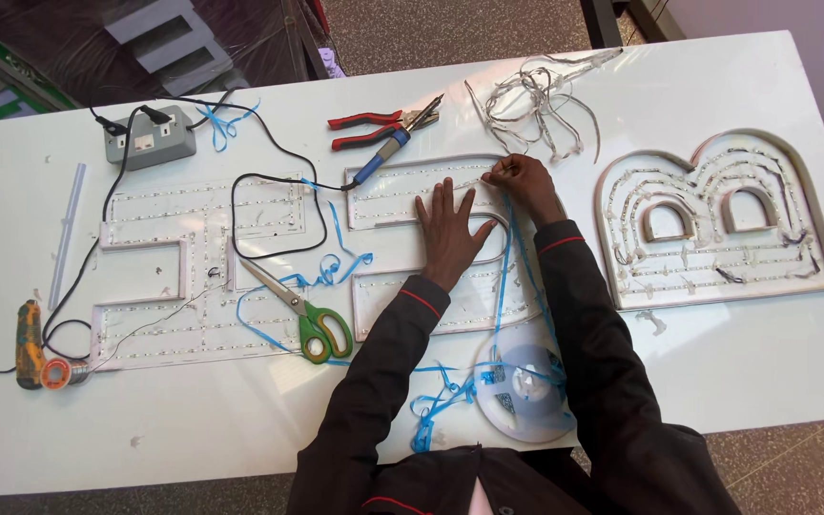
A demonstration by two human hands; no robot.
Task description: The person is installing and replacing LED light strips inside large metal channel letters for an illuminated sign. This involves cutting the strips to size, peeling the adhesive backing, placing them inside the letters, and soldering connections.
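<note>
White table (736, 362): it held sign letters, tools and wires.
Left hand (450, 232): lay flat, fingers spread, on the middle letter tray (383, 195).
Right hand (523, 181): fingertips pinched the light strip (504, 277) at the tray's top edge.
Reel (526, 391): sat near the person's body.
Scissors (302, 315): green handles, just left of the arms.

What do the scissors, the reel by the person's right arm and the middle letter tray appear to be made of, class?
Scissors: bright metal blades, judging by their shine, with glossy green handles, probably plastic. Reel: translucent pale plastic, since the table shows faintly through it. Middle letter tray under the left hand and right hand: matte white, with thin upright walls; plastic or painted sheet metal, the look leaves it open.
</note>
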